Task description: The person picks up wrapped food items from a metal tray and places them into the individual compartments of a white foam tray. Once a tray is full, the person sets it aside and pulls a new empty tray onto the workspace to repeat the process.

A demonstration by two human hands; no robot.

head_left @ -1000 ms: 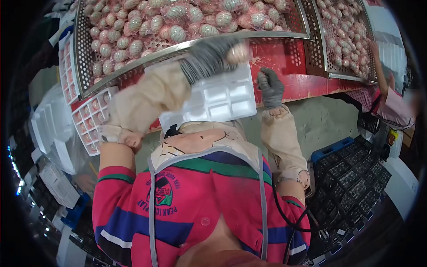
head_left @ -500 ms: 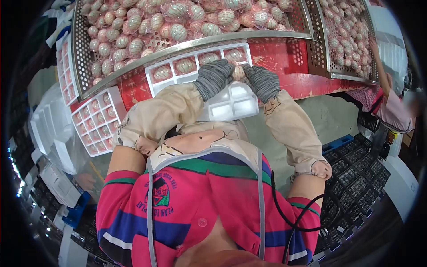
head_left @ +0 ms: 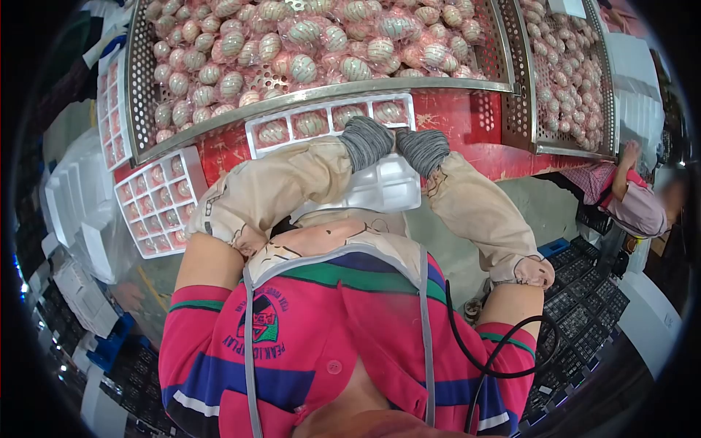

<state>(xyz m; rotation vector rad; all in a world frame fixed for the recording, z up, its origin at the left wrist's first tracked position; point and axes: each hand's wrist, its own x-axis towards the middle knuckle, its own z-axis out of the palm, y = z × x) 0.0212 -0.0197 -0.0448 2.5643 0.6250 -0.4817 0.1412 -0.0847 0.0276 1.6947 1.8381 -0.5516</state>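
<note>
Grip unclear: gloved left hand [head_left: 367,140] and right hand [head_left: 423,148] over white foam compartment tray [head_left: 387,191]; I'd judge it light, brittle; hold rims.

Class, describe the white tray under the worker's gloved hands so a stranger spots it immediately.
Find the perforated steel bin heaped with wrapped round items; below its rim runs a red panel. The white foam tray lies before it beneath the gloved left hand and right hand. Unlike the fully packed tray at left, only its far row is filled.
</note>
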